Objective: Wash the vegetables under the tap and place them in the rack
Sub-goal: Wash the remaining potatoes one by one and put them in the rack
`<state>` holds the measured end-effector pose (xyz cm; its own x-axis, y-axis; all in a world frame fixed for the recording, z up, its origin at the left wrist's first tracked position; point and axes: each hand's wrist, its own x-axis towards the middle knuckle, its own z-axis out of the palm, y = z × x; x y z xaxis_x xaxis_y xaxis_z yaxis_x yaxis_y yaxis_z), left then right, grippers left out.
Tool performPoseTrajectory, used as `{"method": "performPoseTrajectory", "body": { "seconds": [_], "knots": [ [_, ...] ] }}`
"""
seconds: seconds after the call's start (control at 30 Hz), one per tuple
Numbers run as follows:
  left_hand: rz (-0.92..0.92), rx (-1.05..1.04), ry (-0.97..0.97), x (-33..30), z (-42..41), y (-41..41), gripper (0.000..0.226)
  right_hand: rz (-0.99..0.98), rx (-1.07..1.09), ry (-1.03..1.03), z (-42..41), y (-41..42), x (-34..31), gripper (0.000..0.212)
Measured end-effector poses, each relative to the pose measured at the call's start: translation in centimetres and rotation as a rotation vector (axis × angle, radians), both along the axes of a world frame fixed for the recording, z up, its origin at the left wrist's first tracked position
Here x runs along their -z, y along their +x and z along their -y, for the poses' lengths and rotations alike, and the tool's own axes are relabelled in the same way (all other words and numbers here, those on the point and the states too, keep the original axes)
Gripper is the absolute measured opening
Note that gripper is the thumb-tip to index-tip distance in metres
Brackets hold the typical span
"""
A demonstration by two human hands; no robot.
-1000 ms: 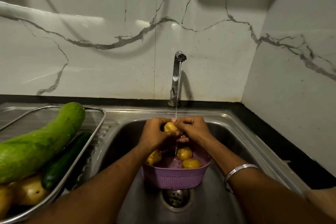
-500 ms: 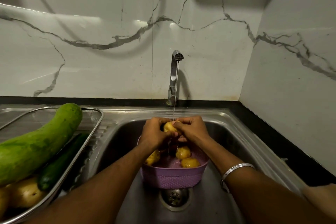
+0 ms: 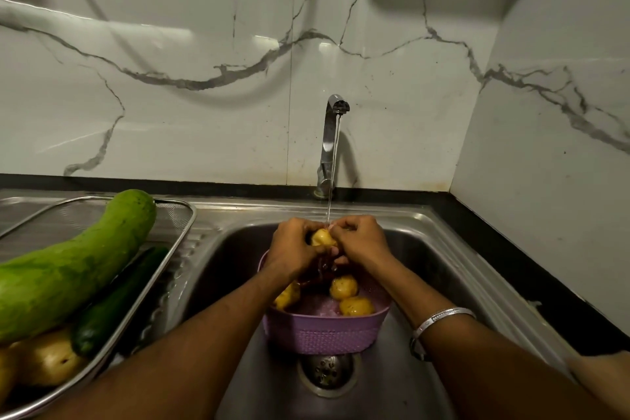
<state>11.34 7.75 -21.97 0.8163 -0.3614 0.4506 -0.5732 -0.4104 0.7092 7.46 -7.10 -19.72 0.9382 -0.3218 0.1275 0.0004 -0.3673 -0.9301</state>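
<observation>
Two hands: left hand (image 3: 291, 251) and right hand (image 3: 361, 242) meet under the tap (image 3: 330, 143), fingers curled round one small yellow potato (image 3: 322, 237).
Water: thin stream falling from the tap onto the held potato.
Basket: lilac woven-look plastic basket (image 3: 327, 334), below the tap in the steel sink (image 3: 439, 269); three wet potatoes inside.
Rack: wire-mesh rack (image 3: 177, 232), left of the tap, holding a pale bottle gourd (image 3: 68, 269), a dark cucumber (image 3: 116, 307) and potatoes.
Wrist: silver bangle (image 3: 439, 317).

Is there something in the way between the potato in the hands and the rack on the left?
Nothing visible blocks it. The potato, held by the left hand and right hand, has open space over the sink rim to the rack. The gourd fills much of the rack.
</observation>
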Motion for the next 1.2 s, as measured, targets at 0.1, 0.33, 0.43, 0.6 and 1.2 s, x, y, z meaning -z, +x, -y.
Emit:
{"method": "performPoseTrajectory", "body": {
  "seconds": [0.1, 0.33, 0.43, 0.6, 1.2],
  "knots": [
    [-0.049, 0.021, 0.002, 0.0, -0.2, 0.1, 0.035, -0.013, -0.069, 0.029, 0.4, -0.4, -0.2, 0.018],
    [0.027, -0.021, 0.009, -0.3, 0.6, -0.6, 0.037, 0.104, 0.109, 0.012, 0.3, -0.1, 0.2, 0.002],
    [0.026, -0.019, -0.020, -0.4, 0.5, -0.4, 0.040, 0.111, 0.101, -0.037, 0.0, 0.1, 0.0, 0.006],
    [-0.041, 0.027, -0.048, -0.2, -0.2, -0.1, 0.037, 0.022, -0.045, 0.068, 0.3, -0.3, -0.6, 0.010],
    [-0.031, -0.018, -0.024, -0.7, -0.2, -0.8, 0.039, -0.018, -0.085, 0.270, 0.5, -0.4, 0.3, 0.014]
  ]
}}
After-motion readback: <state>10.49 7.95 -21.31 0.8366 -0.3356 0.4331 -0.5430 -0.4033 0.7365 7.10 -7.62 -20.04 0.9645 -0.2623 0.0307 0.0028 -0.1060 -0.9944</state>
